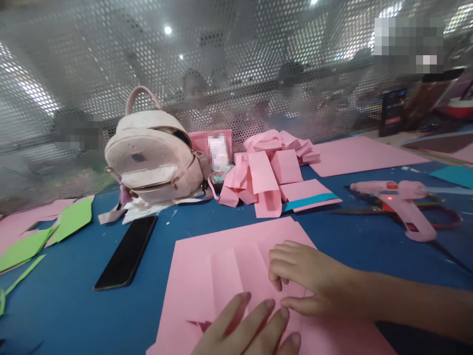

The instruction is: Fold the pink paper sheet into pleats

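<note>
Pink paper sheets point(192, 266) lie in front of me on the blue table, with a folded pink piece point(223, 271) on top. My left hand point(251, 330) reaches in from the bottom edge, its fingers spread over the folded piece. To its right my right hand point(306, 276) rests on the pink paper, fingers bent and thumb apart, with nothing seen in its grasp. The palm side of both hands is hidden.
A black phone point(127, 254) and a pale backpack point(158, 153) are at left, beside green sheets point(74, 219). Folded pink strips point(264, 172) are piled behind the sheets. A pink glue gun point(402, 202) lies over scissors point(362, 210) at right. Perforated metal point(236, 54) stands behind.
</note>
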`<state>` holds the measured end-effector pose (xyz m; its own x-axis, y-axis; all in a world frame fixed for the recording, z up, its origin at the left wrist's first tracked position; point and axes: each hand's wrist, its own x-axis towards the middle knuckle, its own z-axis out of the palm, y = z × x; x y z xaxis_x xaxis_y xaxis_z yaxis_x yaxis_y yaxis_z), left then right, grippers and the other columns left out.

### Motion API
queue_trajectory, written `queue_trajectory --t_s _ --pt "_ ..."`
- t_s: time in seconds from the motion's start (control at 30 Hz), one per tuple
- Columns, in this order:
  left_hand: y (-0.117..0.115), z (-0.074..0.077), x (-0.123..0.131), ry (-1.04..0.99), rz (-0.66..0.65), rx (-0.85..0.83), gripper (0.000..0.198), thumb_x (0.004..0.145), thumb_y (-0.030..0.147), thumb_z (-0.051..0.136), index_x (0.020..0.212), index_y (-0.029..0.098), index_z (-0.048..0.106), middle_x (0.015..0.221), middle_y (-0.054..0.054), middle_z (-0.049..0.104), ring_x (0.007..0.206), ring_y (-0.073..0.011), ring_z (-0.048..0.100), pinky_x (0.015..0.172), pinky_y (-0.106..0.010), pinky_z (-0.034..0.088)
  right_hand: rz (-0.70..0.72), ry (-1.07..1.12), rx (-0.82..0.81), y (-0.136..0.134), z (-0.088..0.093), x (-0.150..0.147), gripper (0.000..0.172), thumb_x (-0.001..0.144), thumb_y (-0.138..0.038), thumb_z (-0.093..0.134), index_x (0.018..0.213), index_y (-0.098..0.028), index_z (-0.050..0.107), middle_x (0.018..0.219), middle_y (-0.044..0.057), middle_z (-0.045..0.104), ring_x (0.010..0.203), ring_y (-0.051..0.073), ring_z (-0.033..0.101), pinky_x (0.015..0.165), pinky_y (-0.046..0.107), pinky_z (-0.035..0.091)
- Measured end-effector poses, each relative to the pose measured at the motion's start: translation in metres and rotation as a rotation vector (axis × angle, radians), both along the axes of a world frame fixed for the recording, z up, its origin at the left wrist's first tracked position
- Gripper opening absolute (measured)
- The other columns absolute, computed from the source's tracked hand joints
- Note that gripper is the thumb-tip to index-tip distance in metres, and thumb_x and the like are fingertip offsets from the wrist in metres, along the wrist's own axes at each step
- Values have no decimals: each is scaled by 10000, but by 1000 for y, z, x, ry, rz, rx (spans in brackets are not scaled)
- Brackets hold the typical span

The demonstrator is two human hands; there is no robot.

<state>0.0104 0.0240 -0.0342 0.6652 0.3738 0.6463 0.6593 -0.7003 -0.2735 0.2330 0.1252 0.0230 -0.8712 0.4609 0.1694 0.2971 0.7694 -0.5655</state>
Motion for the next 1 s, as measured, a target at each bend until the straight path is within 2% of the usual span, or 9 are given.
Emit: queue_trajectory --t_s 0.1,0.23,0.33,0.53,0.7,0.8,0.87,0.93,1.0 --pt "2 -2 3 -32 -2 -34 189 982 299 580 1126 307 702 1302 50 665 1359 -171 484 1205 -463 299 5 3 7 1 -2 0 47 943 -237 554 903 -213 556 901 14 585 813 180 490 758 314 380" --pt "2 -4 12 -97 -15 -18 114 943 280 634 1036 264 698 1183 36 712 1327 -171 511 1192 -462 338 -1 -10 17 2 -1 -1 127 945 -138 458 908 -211 556 918 27 596 809 181 504 771 319 389" --pt "2 -1 17 -147 -35 -16 84 936 234 630 987 238 698 1099 26 730 1267 -152 552 1194 -429 336 -5 -16 10 3 0 -2 123 947 -140 464 933 -212 563 925 27 594 818 181 505 777 320 391" --pt "7 21 26 -69 -10 -37 196 935 95 502 993 144 683 919 -26 687 1018 -169 631 1127 -388 392 -13 -48 -20 2 -2 -2 195 937 -100 420 961 -216 574 954 30 597 851 186 527 785 325 410" --pt "17 42 32 66 -58 -149 185 941 149 495 1034 114 651 835 -25 580 775 -177 575 1001 -392 441 -63 72 -144 1 4 -3 259 974 -131 346 1051 -203 582 1031 64 601 922 189 569 832 342 462" --pt "20 50 36 96 -79 -210 257 961 288 510 1060 93 645 852 -45 558 724 -191 517 829 -382 475 -171 206 -320 2 7 -3 214 1001 -195 368 1027 -194 580 1006 62 610 925 182 591 816 330 491" --pt "20 55 38 117 -86 -305 487 972 520 468 1101 80 633 884 -59 559 755 -213 509 744 -378 473 -233 279 -416 2 6 -3 189 999 -217 398 1017 -195 585 993 50 612 900 173 592 750 298 493" --pt "20 60 38 141 -83 -417 700 926 699 413 1161 69 607 949 -79 572 816 -237 517 747 -393 475 -250 311 -461 2 4 -2 174 992 -218 425 1014 -197 596 992 41 612 883 166 583 713 279 481" --pt "19 65 39 159 -52 -511 771 895 748 418 1231 71 570 1009 -95 582 878 -255 527 792 -410 477 -249 327 -480 1 4 -2 165 985 -212 443 1000 -199 607 978 32 614 874 162 576 718 277 474"
